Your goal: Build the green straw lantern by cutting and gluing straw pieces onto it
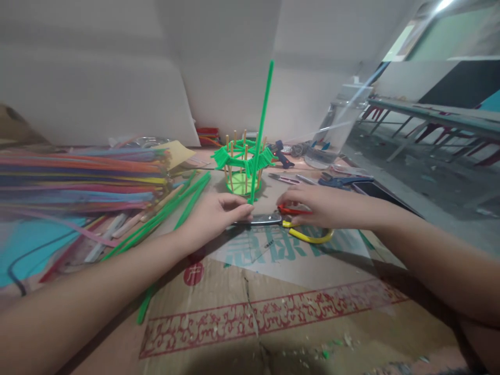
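Observation:
My left hand (224, 213) is closed in a pinch at the lower end of a long green pipe cleaner (262, 127), which stands nearly upright. My right hand (308, 203) has its fingers around the handles of the scissors (308, 238), one loop red and one yellow. The scissor blades point left, and their tips are hidden behind my left fingers. Just beyond my hands stands a round basket-like frame (244, 164) of wooden sticks on a light green base, with green pipe cleaner wound around its upper part.
Bundles of coloured pipe cleaners (78, 177) lie at left, beside loose green pipe cleaners (172, 211). Behind the frame is a dark glue gun (284, 154). Pliers (339, 179), a phone (380, 197) and a clear plastic container (336, 125) stand or lie right. Printed cardboard (219, 291) covers the table.

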Demonstrator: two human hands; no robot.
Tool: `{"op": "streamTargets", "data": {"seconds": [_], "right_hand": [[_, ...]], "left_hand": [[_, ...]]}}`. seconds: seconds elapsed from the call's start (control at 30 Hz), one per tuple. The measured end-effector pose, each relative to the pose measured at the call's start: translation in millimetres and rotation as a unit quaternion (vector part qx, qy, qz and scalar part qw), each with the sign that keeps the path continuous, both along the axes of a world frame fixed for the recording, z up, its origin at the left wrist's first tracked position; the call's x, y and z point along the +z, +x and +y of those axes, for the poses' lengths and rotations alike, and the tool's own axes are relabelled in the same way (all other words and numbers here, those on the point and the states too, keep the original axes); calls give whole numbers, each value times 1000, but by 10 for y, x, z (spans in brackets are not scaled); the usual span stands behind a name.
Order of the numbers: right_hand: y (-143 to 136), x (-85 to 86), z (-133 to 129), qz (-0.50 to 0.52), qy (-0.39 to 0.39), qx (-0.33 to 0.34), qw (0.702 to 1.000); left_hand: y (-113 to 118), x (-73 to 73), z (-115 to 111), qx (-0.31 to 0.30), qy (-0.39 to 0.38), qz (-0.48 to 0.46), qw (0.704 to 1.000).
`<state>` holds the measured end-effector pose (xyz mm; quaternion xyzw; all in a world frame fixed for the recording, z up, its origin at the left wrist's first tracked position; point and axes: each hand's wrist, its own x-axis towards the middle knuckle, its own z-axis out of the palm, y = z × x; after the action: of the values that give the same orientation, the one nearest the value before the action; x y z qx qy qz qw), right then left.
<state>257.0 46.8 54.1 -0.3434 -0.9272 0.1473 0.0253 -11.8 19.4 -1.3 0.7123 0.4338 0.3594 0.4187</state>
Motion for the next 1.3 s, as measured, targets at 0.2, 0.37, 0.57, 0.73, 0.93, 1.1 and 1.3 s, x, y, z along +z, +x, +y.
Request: {"op": "streamTargets", "data": {"seconds": [0.2, 0.37, 0.57, 0.73, 0.93, 1.1, 1.3], "right_hand": [[176, -106, -14, -22, -11, 18, 1000], [86, -184, -56, -27, 1, 24, 999], [4, -118, -122, 20, -11, -20, 1000], [125, 2, -56, 101, -40, -56, 993], [127, 32, -122, 112, -52, -23, 992], [21, -47, -215, 140, -61, -29, 988], [-13, -81, -222, 155, -88, -22, 984]], "left_hand": [[-11, 136, -22, 20, 49, 54, 997], [-53, 292, -35, 43, 74, 46, 995], [-154, 558, -100, 39, 126, 52, 990], [-233, 772, -137, 37, 171, 80, 981], [-272, 755, -40, 38, 147, 87, 985], [-209, 674, -67, 6, 106, 96, 990], [-185, 646, -94, 7, 88, 130, 988]]}}
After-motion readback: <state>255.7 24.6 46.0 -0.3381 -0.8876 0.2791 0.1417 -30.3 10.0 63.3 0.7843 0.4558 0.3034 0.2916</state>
